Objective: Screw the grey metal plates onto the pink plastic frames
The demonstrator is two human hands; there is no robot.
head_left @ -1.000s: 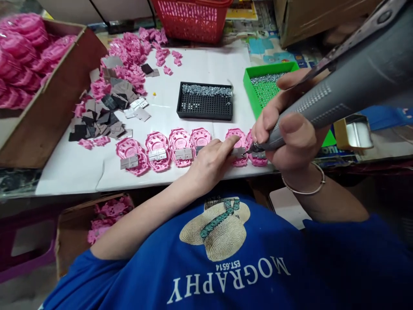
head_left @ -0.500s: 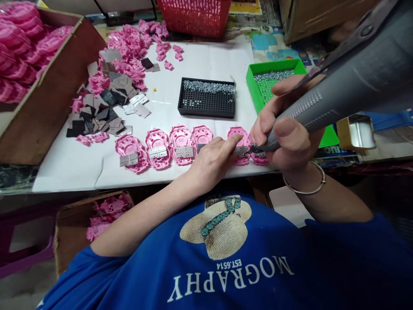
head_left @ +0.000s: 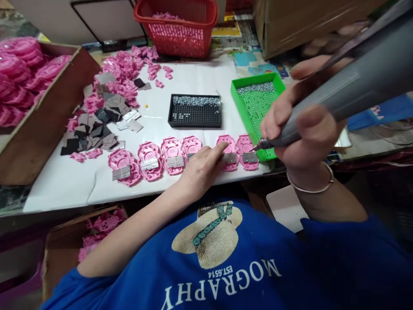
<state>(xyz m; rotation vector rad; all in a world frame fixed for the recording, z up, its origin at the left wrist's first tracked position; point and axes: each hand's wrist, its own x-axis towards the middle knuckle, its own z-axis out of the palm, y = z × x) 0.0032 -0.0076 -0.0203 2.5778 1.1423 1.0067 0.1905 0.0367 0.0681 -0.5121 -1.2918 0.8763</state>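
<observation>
R hand [head_left: 306, 140] closed round blurry driver [head_left: 342, 90], rear cut off at frame edge; tip by end shell [head_left: 244, 144]. L hand [head_left: 201, 170], index out, part-hides shell row [head_left: 171, 148] on table [head_left: 190, 79]; can't tell its grip.

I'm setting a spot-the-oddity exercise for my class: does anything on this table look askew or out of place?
Yes. On the leftmost pink casing in the row, the grey plate juts past the left edge, unlike the second plate. A tiny yellow bit also lies alone on the white sheet.
</observation>
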